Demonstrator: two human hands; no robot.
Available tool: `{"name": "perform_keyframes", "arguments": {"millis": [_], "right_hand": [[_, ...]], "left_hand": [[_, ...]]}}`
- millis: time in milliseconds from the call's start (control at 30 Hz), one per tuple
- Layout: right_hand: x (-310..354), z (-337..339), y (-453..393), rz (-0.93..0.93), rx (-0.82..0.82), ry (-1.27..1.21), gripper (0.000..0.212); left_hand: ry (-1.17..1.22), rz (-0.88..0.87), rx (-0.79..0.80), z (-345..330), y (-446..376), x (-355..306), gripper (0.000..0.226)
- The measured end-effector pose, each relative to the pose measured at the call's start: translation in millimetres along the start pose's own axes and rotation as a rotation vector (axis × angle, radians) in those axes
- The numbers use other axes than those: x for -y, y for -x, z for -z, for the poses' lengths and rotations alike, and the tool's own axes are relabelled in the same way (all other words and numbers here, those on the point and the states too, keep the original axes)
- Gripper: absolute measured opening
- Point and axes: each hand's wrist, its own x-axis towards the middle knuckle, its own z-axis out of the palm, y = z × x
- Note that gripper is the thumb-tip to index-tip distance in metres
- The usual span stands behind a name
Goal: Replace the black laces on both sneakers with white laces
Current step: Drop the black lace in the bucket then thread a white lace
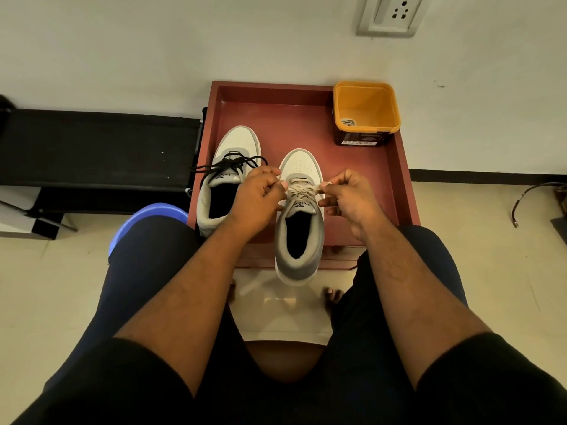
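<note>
Fingers [283, 184] of the left hand [257, 197] and of the right hand [348, 194] are curled, each pinching an end of the white lace [302, 191] threaded through the right-side grey-and-white sneaker [300, 216]. It sits on the red-brown tray-like surface [306, 118], heel overhanging the near edge. Just beside it, the other grey-and-white sneaker [227, 179] carries loose black laces [230, 164]. An orange square plastic tub [366, 111] stands in the far right corner.

The scene is evenly and softly lit, perhaps from overhead. Glare is seen on the floor [277, 302]. Edges are bent by the wide lens; the hands are slightly blurred.
</note>
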Motion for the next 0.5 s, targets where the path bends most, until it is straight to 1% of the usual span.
{"name": "perform_keyframes", "arguments": {"millis": [33, 100, 333, 400, 433, 500], "right_hand": [[-1.8, 0.9, -0.4, -0.029, -0.012, -0.008, 0.015], [-4.4, 0.5, 0.7, -0.059, -0.049, -0.031, 0.012], [-15.5, -3.1, 0.8, -0.073, -0.227, -0.109, 0.012], [-19.0, -0.6, 0.6, 0.034, -0.245, 0.014, 0.012], [-20.7, 1.6, 2.8, 0.127, -0.243, 0.140, 0.018], [-24.1, 7.7, 10.5, 0.349, -0.210, 0.422, 0.038]], "left_hand": [[0.071, 0.056, -0.015, -0.1, 1.7, 0.0, 0.028], [0.141, 0.119, -0.052, -0.7, 4.0, -1.1, 0.030], [0.218, 0.206, -0.116, -5.8, 7.7, 0.3, 0.035], [0.201, 0.208, -0.123, -10.1, 14.5, -5.4, 0.033], [0.188, 0.206, -0.117, -10.8, 18.9, -7.8, 0.032], [0.167, 0.233, -0.094, -8.5, 26.1, -10.7, 0.029]]}}
